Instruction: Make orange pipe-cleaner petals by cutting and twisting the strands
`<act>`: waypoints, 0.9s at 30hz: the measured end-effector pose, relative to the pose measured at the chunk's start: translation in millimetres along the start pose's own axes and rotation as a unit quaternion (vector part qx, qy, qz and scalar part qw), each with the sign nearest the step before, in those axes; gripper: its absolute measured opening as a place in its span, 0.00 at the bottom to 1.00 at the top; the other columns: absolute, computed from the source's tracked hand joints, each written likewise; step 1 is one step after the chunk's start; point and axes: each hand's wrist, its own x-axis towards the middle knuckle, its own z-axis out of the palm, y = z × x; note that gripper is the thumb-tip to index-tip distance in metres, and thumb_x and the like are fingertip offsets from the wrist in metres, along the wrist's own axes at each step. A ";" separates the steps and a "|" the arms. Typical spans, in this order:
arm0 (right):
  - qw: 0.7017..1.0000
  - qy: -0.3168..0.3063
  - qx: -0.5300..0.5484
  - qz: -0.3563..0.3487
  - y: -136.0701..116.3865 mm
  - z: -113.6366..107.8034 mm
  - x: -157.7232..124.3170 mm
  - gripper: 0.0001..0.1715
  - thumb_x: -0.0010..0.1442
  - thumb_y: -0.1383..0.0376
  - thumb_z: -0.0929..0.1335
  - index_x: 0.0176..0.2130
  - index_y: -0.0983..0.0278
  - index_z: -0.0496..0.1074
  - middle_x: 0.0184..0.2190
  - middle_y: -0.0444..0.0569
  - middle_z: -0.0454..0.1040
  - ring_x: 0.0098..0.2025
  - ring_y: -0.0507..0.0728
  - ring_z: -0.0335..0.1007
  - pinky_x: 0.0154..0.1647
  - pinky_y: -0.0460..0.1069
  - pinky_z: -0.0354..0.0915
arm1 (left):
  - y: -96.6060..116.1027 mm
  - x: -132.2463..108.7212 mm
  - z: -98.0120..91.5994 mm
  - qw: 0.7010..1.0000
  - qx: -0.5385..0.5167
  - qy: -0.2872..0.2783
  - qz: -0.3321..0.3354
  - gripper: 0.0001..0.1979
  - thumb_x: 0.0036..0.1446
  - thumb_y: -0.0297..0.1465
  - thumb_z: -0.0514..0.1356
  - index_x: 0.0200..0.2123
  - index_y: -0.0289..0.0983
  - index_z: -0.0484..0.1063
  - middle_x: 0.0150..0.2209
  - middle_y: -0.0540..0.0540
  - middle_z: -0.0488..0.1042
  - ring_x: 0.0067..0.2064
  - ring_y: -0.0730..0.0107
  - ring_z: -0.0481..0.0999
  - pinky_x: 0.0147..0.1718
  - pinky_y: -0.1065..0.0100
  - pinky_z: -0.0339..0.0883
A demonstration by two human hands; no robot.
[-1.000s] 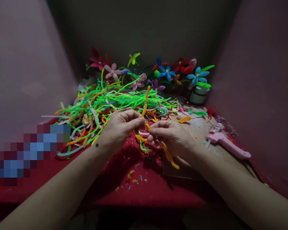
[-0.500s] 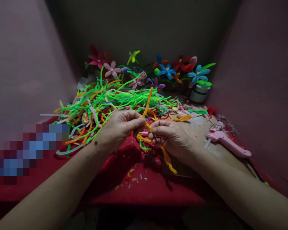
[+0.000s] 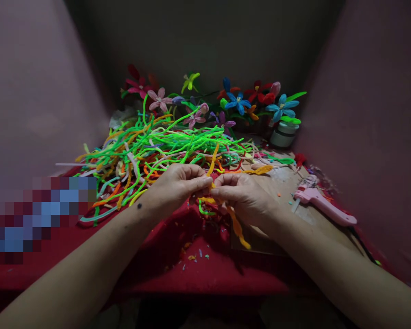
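Between my two hands is an orange-yellow pipe cleaner (image 3: 213,160), its upper end sticking up above the fingers. My left hand (image 3: 185,183) pinches it between thumb and forefinger. Close beside it, my right hand (image 3: 241,194) pinches the same pipe cleaner lower down, and the fingertips of both hands nearly meet. Below the right hand another orange-yellow length (image 3: 239,228) lies over the cardboard edge; whether it joins the held one is hidden. A large heap of bright green and mixed-colour pipe cleaners (image 3: 178,141) lies just behind my hands.
Pipe-cleaner flowers (image 3: 238,103) stand along the back, near a small white jar (image 3: 284,134). At right, a pink glue gun (image 3: 325,205) rests on a cardboard sheet (image 3: 270,237). Coloured scraps (image 3: 192,257) are scattered over the red cloth (image 3: 205,278). A patch at left is pixelated.
My hands have come closer together, the left moving slightly right and down. The pipe cleaner's upper end has dropped, and less of it shows between the fingers.
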 end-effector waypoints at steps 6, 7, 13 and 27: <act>0.998 -0.018 0.048 0.047 0.0 -5.2 2.4 0.11 0.40 0.67 0.73 0.21 0.67 0.66 0.14 0.38 0.63 0.15 0.45 0.53 0.18 0.43 0.55 | 0.9 -0.1 -2.8 0.999 0.040 -0.009 0.006 0.11 0.51 0.34 0.59 0.21 0.35 0.65 0.19 0.52 0.65 0.21 0.78 0.61 0.22 0.72 0.52; 0.999 -0.015 0.031 0.034 0.2 -5.3 2.4 0.11 0.41 0.66 0.73 0.22 0.67 0.67 0.15 0.39 0.64 0.16 0.45 0.54 0.18 0.43 0.55 | 0.4 0.1 -3.5 0.999 0.044 -0.012 0.005 0.11 0.51 0.34 0.59 0.21 0.35 0.65 0.19 0.52 0.65 0.22 0.77 0.61 0.22 0.72 0.52; 0.980 0.030 -0.190 -0.040 0.5 2.5 -2.9 0.11 0.54 0.63 0.67 0.23 0.65 0.66 0.16 0.39 0.62 0.17 0.47 0.55 0.18 0.44 0.53 | -1.8 0.8 -6.2 0.995 0.101 0.009 0.021 0.11 0.51 0.34 0.59 0.22 0.35 0.64 0.19 0.53 0.63 0.22 0.78 0.59 0.22 0.72 0.51; 0.999 -0.018 -0.031 0.038 1.4 -1.4 -1.3 0.14 0.46 0.59 0.73 0.24 0.68 0.69 0.18 0.44 0.70 0.15 0.46 0.61 0.12 0.42 0.54 | 2.9 2.1 -9.7 0.992 0.086 0.086 0.037 0.10 0.49 0.33 0.60 0.20 0.35 0.68 0.17 0.53 0.64 0.21 0.78 0.60 0.21 0.73 0.52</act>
